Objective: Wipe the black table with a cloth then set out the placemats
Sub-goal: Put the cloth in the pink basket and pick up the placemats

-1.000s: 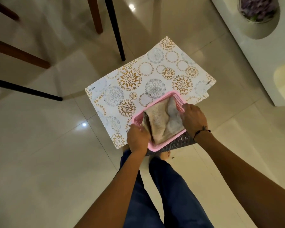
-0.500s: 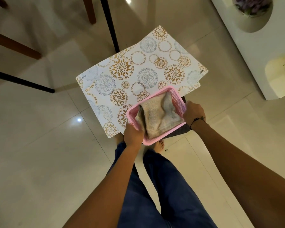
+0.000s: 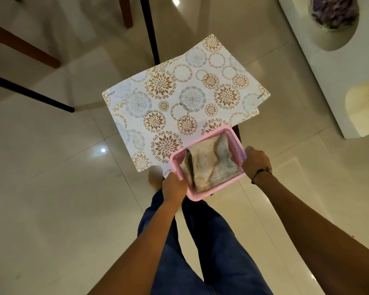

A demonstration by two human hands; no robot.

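I carry a stack of white placemats [image 3: 179,103] printed with gold and grey flower circles, held out level above the floor. On its near right corner sits a pink plastic basket [image 3: 234,139] with a crumpled beige cloth [image 3: 209,167] inside. My left hand [image 3: 174,186] grips the basket's near left corner. My right hand [image 3: 257,161] grips its right side, a dark band on that wrist. The black table top is not in view.
Glossy cream floor tiles [image 3: 62,199] lie below. Black table legs [image 3: 151,28] and brown wooden chair legs [image 3: 21,45] stand ahead and to the left. A white cabinet [image 3: 339,71] with round niches stands at the right. My blue trousers [image 3: 200,252] fill the bottom.
The placemats and basket have shifted a little in the view as I walk; a dark woven mat seen under the basket a second ago is now hidden. Both hands keep their hold.
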